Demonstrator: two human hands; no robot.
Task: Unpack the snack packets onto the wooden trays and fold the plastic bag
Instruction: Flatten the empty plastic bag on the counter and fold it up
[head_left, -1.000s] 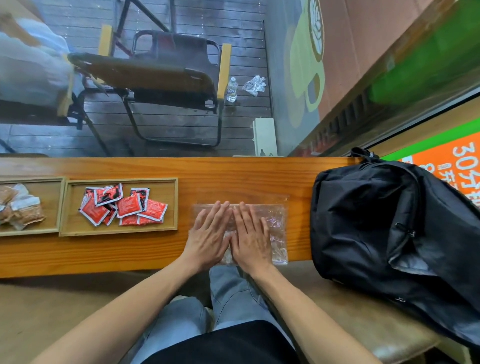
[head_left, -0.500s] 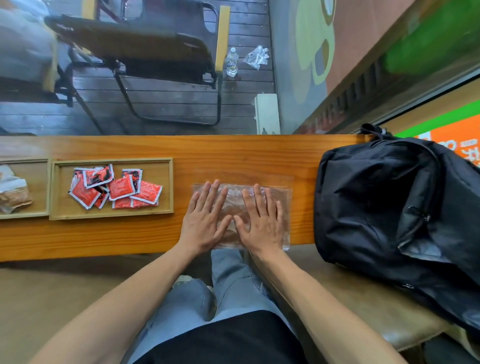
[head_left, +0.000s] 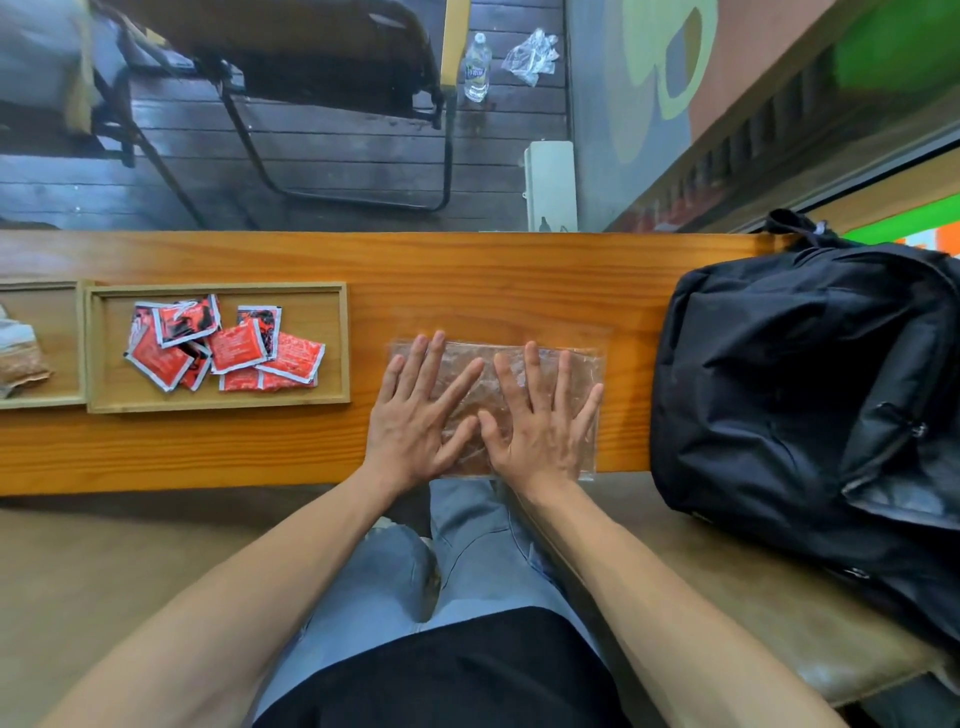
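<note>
1. The clear plastic bag (head_left: 496, 405) is lying flat on the wooden table (head_left: 467, 280), its near edge reaching the table's front edge.
2. The left hand (head_left: 415, 415) is pressing down on the bag's left part, fingers straight and spread — gripping nothing.
3. The right hand (head_left: 540, 421) is pressing the bag's right part the same way, fingers splayed flat, thumb nearly touching the left thumb.
4. At 9 o'clock from the bag, a wooden tray (head_left: 215, 402) is holding a heap of red snack packets (head_left: 223, 345).
5. Further toward 9 o'clock, a second tray (head_left: 57, 397) is showing brownish packets (head_left: 21, 358) — partly cut off.
6. At 3 o'clock, a black backpack (head_left: 810, 395) is sitting just beside the bag.
</note>
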